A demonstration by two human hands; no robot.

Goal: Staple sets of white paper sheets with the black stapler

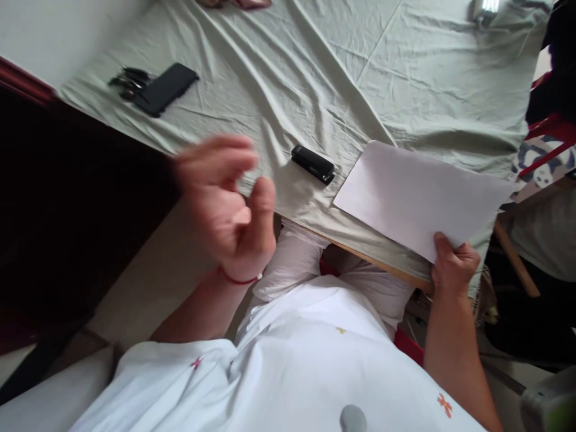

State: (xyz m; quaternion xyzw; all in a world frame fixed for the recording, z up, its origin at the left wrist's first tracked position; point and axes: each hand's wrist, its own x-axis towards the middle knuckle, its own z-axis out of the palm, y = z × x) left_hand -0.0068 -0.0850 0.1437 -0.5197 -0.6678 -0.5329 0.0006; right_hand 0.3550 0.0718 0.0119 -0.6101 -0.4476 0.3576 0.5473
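My left hand (229, 204) is raised in front of the table's near edge, palm turned up and slightly blurred. Its fingers are curled, with a gap between them and the thumb, and nothing shows in it. A sheet of white paper (414, 195) lies at the right of the table; whether it is one sheet or a few I cannot tell. My right hand (454, 264) pinches its near edge, thumb on top and fingers hidden underneath. Between the two hands a black stapler (312, 164) rests on the cloth, just left of the paper and touched by neither hand.
A pale green, wrinkled cloth (252, 78) covers the table. Farther left lie a black phone-like case (166, 90) and a bunch of keys (128, 83). A small lit device (486, 11) sits at the far right. Beyond the right edge is a panda-print item (542, 165).
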